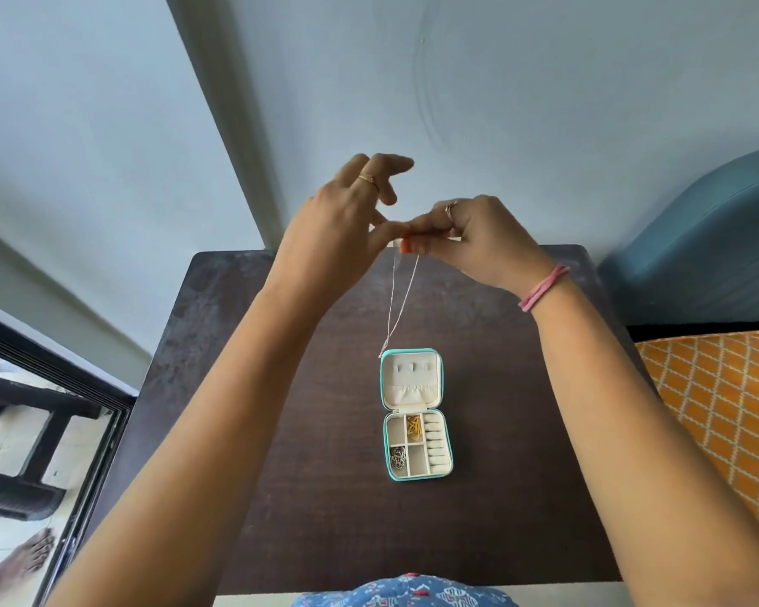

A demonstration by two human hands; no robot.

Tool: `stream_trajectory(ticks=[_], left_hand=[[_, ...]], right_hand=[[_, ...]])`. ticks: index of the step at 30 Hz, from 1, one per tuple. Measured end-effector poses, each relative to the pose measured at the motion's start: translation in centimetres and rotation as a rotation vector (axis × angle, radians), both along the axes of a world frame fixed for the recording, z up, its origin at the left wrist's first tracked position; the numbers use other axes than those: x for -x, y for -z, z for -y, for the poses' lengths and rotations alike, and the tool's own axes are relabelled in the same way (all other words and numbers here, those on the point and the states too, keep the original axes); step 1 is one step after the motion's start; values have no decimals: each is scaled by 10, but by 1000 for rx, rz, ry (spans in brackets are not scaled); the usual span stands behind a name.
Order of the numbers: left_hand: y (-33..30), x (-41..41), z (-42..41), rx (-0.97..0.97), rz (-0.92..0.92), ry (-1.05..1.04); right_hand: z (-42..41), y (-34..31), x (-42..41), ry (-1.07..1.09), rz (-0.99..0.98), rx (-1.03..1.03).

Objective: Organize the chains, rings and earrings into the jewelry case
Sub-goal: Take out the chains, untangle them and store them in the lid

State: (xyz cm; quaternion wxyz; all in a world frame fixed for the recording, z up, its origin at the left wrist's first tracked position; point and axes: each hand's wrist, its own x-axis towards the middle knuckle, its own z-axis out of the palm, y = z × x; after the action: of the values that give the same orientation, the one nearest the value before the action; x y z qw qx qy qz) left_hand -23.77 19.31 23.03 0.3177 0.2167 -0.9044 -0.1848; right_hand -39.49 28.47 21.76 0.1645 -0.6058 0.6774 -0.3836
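Right below us, the teal jewelry case (416, 414) lies open near the middle of the dark table (281, 431), lid flat toward twelve o'clock with its cream lining and small gathered pocket. In the tray, a gold chain (414, 426) fills the upper middle compartment, a silvery chain (398, 457) sits coiled at seven o'clock, and a row of ring rolls lines the three o'clock side. Up above the case, a fine pale chain (397, 300) hangs in a narrow loop, its lowest point just over the lid's far left corner. The left hand (347, 230) pinches its top, the other fingers fanned loose. The right hand (474, 238) pinches there too, fingers curled. The clasp is too small to make out.
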Motion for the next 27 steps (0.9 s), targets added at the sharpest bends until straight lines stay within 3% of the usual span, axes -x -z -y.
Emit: stream_trajectory(ticks=[4, 11, 18, 22, 27], left_hand=[[16, 4, 4, -320, -140, 20], [64, 20, 0, -872, -124, 299], [96, 51, -18, -988, -204, 227], [108, 60, -20, -987, -150, 192], [140, 59, -28, -1131, -58, 115]], right_hand=[[-6, -7, 8, -16, 75, 39], [-12, -12, 23, -63, 148, 27], [-20, -7, 34, -69, 207, 27], [-24, -6, 38, -52, 264, 47], [-24, -5, 44, 0, 334, 133]])
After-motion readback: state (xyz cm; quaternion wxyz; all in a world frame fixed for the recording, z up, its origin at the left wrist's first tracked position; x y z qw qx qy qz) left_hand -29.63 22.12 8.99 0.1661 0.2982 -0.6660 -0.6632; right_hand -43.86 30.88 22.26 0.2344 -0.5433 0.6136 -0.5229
